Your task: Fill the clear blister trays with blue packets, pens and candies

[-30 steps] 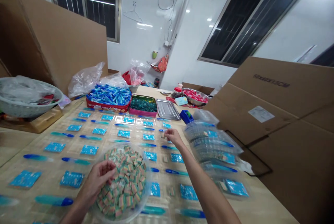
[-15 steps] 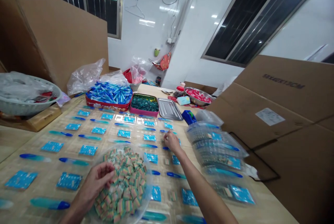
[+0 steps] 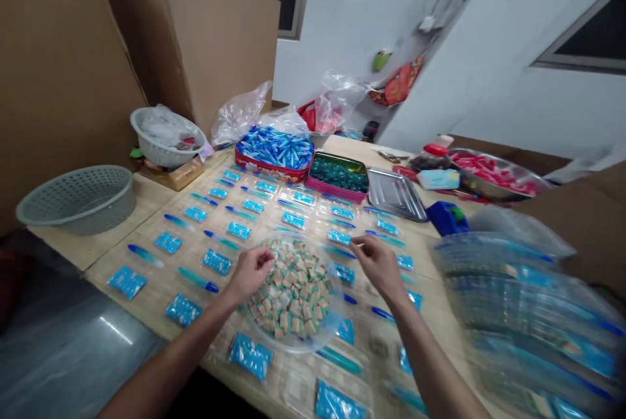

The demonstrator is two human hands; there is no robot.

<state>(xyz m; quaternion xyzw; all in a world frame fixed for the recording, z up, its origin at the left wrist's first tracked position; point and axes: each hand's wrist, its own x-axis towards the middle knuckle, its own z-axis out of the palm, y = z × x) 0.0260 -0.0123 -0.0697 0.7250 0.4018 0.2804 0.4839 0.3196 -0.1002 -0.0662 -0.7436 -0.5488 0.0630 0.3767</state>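
Now my left hand (image 3: 250, 274), curled, sits over striped candy cubes (image 3: 293, 292) in a clear round bowl (image 3: 336, 295); my right hand (image 3: 379, 268) pinches beside small blue packets (image 3: 340, 237), whether holding anything I cannot tell.

left hand (image 3: 250, 274): curled, palm down | right hand (image 3: 378, 268): fingertips together, palm down

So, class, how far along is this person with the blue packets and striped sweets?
Done: filled clear bags are stacked at right. In hand: the left hand is at a clear bowl of striped cubes; the right hand is over blue packets. Left: the well-filled bowl, and a red tin heaped with blue tubes.
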